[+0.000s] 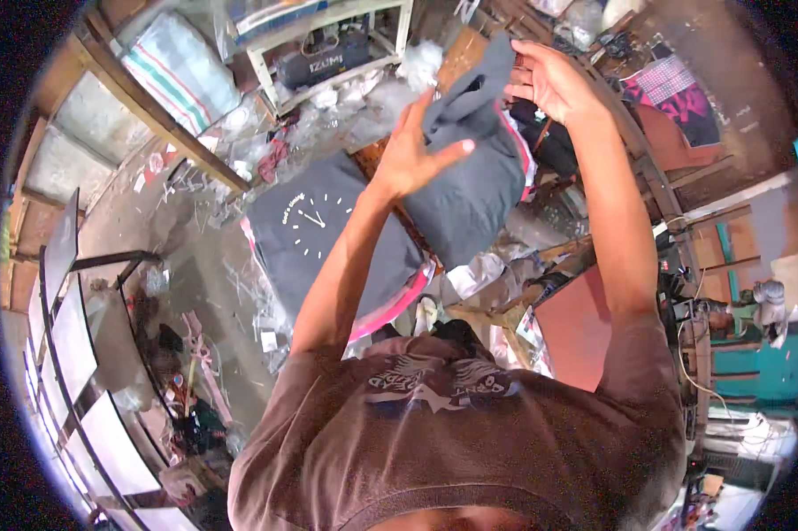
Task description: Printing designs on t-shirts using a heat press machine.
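Grey cloth point(459, 111) looks dark, matte and rumpled.

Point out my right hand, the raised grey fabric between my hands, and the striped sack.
Right hand point(555, 85): head view, middle of the hand.
Grey fabric point(470, 104): head view, raised part.
Striped sack point(182, 73): head view, its middle.

The fisheye head camera faces steeply down; the shirt point(496, 451) lies close beneath it, the floor point(211, 261) farther off.
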`<state>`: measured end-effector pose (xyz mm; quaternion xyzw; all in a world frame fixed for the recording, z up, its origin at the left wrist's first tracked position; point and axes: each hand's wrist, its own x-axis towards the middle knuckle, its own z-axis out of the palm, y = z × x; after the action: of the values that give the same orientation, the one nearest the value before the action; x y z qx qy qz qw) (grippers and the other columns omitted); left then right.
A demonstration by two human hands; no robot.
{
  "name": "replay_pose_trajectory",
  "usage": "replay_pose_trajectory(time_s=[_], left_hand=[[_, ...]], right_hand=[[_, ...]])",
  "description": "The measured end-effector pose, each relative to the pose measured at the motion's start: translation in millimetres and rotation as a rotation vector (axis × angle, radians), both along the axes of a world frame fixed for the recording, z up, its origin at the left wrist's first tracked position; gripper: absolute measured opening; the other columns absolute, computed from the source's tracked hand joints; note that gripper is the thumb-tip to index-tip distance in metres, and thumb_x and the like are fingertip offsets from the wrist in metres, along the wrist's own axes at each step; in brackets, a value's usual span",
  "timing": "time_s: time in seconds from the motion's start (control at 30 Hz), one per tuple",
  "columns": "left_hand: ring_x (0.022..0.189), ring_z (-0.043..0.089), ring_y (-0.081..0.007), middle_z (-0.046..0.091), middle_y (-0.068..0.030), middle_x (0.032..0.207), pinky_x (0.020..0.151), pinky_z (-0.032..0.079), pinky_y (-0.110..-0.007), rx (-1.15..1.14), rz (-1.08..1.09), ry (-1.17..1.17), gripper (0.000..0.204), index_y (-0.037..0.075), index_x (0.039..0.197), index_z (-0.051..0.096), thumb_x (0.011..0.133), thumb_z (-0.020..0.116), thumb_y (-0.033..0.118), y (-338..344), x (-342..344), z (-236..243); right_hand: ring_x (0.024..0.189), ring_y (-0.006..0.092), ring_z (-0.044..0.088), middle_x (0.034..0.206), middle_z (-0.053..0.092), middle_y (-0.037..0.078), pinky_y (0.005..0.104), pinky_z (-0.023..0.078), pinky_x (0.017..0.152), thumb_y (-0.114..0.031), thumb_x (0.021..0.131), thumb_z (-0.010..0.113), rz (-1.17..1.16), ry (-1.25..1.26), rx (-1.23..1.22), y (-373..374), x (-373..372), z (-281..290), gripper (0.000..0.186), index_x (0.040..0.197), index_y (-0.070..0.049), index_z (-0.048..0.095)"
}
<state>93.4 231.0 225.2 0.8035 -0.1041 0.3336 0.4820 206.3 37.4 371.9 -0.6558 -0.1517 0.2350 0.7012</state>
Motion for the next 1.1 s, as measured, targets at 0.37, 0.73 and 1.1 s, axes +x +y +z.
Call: replay_pose_trajectory(time_s=[0.37, 0.73, 1.1], left_hand=[[0.085, 0.056, -0.0073, 0.067, -0.0041, 0.091, 0.077, 0.047, -0.027, -0.089, -0.467, 0.233, 0.018, -0.002, 0.101, 0.067, 0.090, 0.066, 0.012, -3.4, -52.0, 101.3], [0.080, 0.047, -0.0043, 0.056, 0.0023, 0.082, 0.070, 0.042, -0.024, 0.209, -1.374, 0.203, 0.018, 0.000, 0.096, 0.060, 0.095, 0.063, 0.017, -117.2, -111.1, 120.3], [0.081, 0.050, -0.0056, 0.061, 0.0039, 0.083, 0.072, 0.043, -0.025, 0.589, -1.398, 0.447, 0.026, 0.000, 0.098, 0.067, 0.089, 0.072, 0.024, -153.7, -158.7, 89.5]], right_hand=[[0.091, 0.0246, 0.066, 0.099, 0.063, 0.012, 0.0400, 0.059, 0.075, -0.022, 0.093, 0.059, -0.862, -0.240, 0.069, -100.0, -198.6, -18.9, 0.024, 0.104, -0.001, 0.058], [0.102, 0.0079, 0.057, 0.113, 0.064, 0.001, 0.0242, 0.046, 0.088, -0.016, 0.090, 0.070, -0.377, -0.507, -0.201, -118.1, -337.1, -31.1, 0.039, 0.125, -0.004, 0.058], [0.070, 0.0049, 0.046, 0.071, 0.052, -0.003, 0.0243, 0.039, 0.063, -0.020, 0.085, 0.075, -0.825, -0.478, -0.906, -216.6, -536.1, -2.0, 0.024, 0.087, 0.001, 0.062]])
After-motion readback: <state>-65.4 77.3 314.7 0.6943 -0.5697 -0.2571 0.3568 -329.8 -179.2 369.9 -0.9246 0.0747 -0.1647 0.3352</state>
